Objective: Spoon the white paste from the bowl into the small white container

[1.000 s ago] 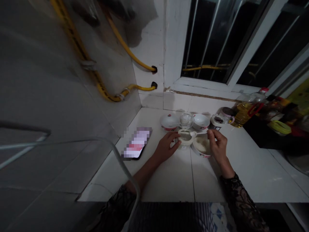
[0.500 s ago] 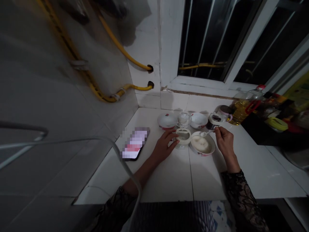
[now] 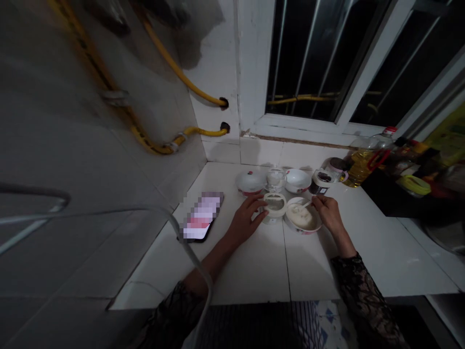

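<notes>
Fingers of my left hand curl against the left side of a small clear container with a white rim, gripping it as it stands on the counter. My right hand pinches the handle of a white spoon. The spoon's tip is in a white bowl with a pink pattern, which holds a white, lumpy substance. What is inside the clear container is hard to make out.
Behind stand a lidded-looking bowl, a clear jar, another bowl and a dark-labelled jar. A phone lies left. An oil bottle stands right. A bent metal rod crosses the near left.
My right hand has moved left and slightly down over the bowl, bringing the spoon lower into the white substance. The left hand stays at the container.
</notes>
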`<move>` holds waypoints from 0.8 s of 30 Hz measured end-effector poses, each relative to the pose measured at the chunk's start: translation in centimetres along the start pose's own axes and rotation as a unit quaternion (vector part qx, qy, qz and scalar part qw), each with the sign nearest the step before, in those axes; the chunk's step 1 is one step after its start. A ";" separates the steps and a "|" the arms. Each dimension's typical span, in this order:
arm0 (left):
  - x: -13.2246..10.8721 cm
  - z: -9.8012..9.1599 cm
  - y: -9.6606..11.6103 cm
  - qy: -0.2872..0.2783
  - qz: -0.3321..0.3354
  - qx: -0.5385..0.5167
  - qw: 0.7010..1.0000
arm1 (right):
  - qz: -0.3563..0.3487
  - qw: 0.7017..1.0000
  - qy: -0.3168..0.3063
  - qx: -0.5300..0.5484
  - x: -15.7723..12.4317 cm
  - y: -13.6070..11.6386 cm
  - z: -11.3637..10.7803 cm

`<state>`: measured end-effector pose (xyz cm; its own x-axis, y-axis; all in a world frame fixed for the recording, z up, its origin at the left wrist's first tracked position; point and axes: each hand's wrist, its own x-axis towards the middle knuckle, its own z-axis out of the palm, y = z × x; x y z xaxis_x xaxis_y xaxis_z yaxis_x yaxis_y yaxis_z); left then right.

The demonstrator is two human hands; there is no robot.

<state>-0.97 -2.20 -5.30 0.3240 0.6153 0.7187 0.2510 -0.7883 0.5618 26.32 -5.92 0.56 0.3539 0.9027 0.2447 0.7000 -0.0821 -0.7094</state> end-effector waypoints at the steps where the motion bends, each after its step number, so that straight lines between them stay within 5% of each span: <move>1: 0.0 0.0 0.0 -0.001 -0.001 -0.001 1.000 | 0.010 1.000 0.007 0.006 0.1 0.1 0.0; 24: 0.0 0.0 0.1 -0.003 -0.012 -0.003 1.000 | 0.071 0.989 0.058 0.112 0.3 0.7 0.0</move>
<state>-0.97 -2.31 -5.26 0.3234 0.6333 0.7031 0.2522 -0.7739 0.5810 26.87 -5.66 0.15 0.5165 0.8331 0.1980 0.4881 -0.0964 -0.8675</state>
